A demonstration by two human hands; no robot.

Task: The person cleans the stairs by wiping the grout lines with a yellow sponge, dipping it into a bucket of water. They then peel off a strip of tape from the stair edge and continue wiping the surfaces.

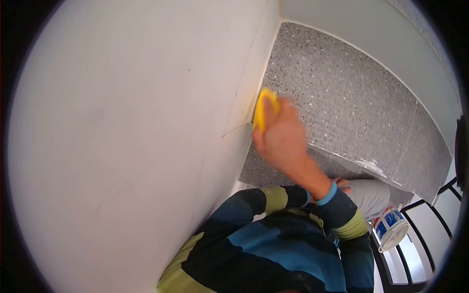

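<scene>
White wall (122, 122) hard left; speckled floor (351, 97) open rightward

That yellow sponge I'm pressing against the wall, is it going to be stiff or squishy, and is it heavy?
The yellow sponge is probably soft: it appears to bend under the right hand against the white wall. It is likely light, since one hand holds it up. Whether it is wet or slippery cannot be told.

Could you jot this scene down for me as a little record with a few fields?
place: white wall meeting a grey speckled terrazzo floor
right hand: holds a yellow sponge-like pad against the wall's lower edge
left hand: only some fingers show, resting on a grey-trousered knee
clothing: blue, black and olive striped sleeve
nearby: white plastic bucket with a blue and red label
</scene>
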